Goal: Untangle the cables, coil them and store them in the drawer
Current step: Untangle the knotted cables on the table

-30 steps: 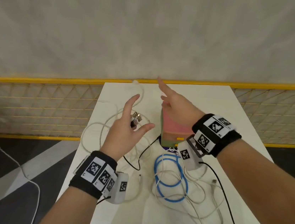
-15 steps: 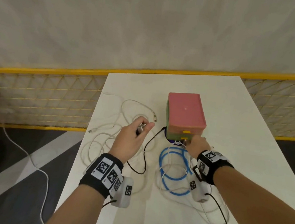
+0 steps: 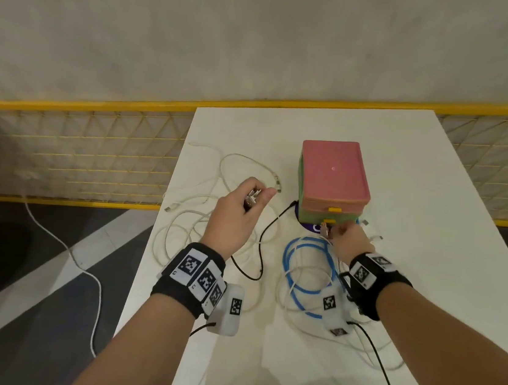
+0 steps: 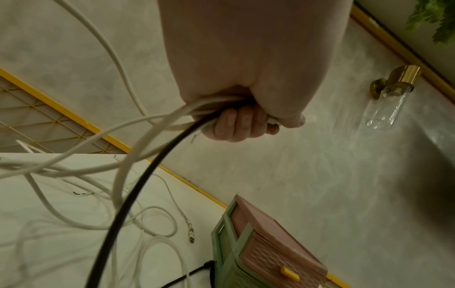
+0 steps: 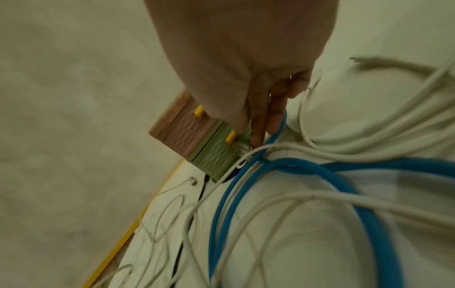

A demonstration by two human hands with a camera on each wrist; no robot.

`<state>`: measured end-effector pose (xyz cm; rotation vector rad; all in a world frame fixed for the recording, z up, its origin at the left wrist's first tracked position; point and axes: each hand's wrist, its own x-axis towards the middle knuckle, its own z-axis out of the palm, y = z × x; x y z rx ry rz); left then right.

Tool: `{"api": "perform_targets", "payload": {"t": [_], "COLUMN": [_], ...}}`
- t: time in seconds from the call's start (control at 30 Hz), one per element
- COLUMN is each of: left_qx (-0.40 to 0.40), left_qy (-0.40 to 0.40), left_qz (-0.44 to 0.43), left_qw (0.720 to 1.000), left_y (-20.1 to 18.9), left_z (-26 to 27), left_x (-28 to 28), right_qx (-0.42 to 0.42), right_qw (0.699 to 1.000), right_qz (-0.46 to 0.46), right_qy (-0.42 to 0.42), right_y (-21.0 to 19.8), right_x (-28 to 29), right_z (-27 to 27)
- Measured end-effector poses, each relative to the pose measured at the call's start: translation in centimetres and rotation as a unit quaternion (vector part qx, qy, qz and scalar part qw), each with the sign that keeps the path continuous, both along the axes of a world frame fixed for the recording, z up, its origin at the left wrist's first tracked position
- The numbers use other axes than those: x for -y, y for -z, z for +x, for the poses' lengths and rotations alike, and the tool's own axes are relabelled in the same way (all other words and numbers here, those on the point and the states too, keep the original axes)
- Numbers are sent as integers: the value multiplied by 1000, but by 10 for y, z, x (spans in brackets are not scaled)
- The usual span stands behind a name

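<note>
Fingers over white table

One drawer unit, two drawers; one blue cable; one black cable; several white.

white table | on it: drawer box, blue cable, white cables, black cable
</note>
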<state>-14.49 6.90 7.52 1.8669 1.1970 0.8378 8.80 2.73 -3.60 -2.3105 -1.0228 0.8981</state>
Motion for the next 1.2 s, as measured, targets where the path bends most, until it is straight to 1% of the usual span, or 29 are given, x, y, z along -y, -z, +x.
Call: {"api": "perform_targets", "payload": {"t": [0.13, 0.2, 0.27, 0.33, 0.4, 0.43, 0.47, 0.53, 0.57, 0.63, 0.73, 0.8, 0.9, 1.0, 1.1, 1.13, 1.2], "left_qx": [12, 14, 17, 20, 25, 30, 40, 69, 76, 77, 109, 135, 180, 194, 189, 184, 195], "left_qy": [-7, -6, -3, 1, 8, 17, 31, 67, 82, 96, 100, 93, 83, 89, 105, 99, 68], "left_qz": [-10, -12, -16, -22, -28, -30, -32, -38, -44, -59, -83, -79, -82, -117, -127, -117, -99], "left_qw": [1000, 1000, 1000, 1000, 999, 999, 998, 995, 993, 991, 985, 983, 977, 970, 968, 971, 973], "left_y": [-3, -5, -8, -9, -11, -13, -15, -19, -22, -26, -38, -46, -51, -53, -53, -53, -55], "left_z": [4, 9, 14, 17, 19, 19, 20, 22, 24, 32, 45, 50, 50, 50, 53, 54, 54], "left_x": [-2, 0, 2, 3, 4, 5, 6, 7, 8, 8, 10, 12, 14, 14, 14, 13, 10], "right_qx": [-40, -55, -56, -51, -25, -16, -31, -108, -140, -181, -197, -220, -293, -330, -333, -326, -307], "right_qw": [999, 998, 996, 996, 994, 990, 982, 953, 938, 917, 901, 890, 874, 861, 858, 860, 871], "right_qz": [17, 8, -6, 17, 73, 118, 172, 271, 305, 342, 368, 379, 362, 359, 369, 365, 336], "right_qy": [-11, -35, -64, -75, -77, -75, -72, -80, -90, -103, -121, -126, -137, -144, -132, -141, -187], "right_y": [-3, -4, -3, -5, -17, -29, -42, -74, -90, -117, -140, -147, -150, -148, -148, -148, -144], "right_x": [7, 11, 14, 18, 20, 21, 22, 25, 27, 28, 26, 27, 36, 42, 41, 42, 45], "right_z": [2, 0, -2, -4, -7, -11, -14, -21, -25, -30, -37, -39, -39, -44, -49, -50, -52]}}
